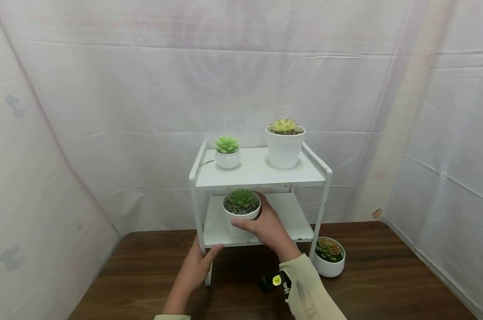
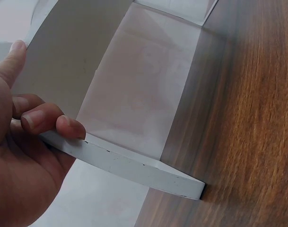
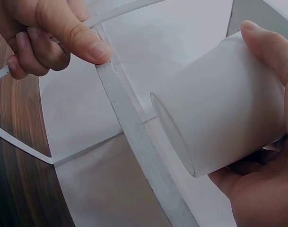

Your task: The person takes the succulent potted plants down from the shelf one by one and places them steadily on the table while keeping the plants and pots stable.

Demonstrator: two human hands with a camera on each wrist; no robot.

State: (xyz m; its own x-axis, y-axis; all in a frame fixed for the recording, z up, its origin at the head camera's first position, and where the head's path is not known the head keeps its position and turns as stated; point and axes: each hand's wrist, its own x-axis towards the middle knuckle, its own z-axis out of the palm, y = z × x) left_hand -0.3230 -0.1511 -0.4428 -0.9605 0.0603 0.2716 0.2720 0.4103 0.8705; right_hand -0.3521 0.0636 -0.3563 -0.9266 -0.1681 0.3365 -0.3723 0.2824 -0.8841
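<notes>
My right hand (image 1: 270,224) grips a white pot with a dark green succulent (image 1: 242,201), thumb on the near side and fingers round the back. It is at the lower board (image 1: 291,213) of a white two-tier shelf (image 1: 253,178). In the right wrist view the white pot (image 3: 224,104) shows its round base close by the board's front edge (image 3: 134,142). My left hand (image 1: 194,266) holds the shelf's front left leg, its thumb along the lower board's edge. Curled fingers wrap that white leg (image 2: 129,168) in the left wrist view.
On the top board stand a small bright green succulent (image 1: 227,158) at left and a taller white pot with a yellow-green succulent (image 1: 285,149) at right. An orange-green succulent in a white bowl (image 1: 329,262) sits on the wooden table (image 1: 369,275) beside the right leg. White sheeting (image 1: 145,111) hangs behind.
</notes>
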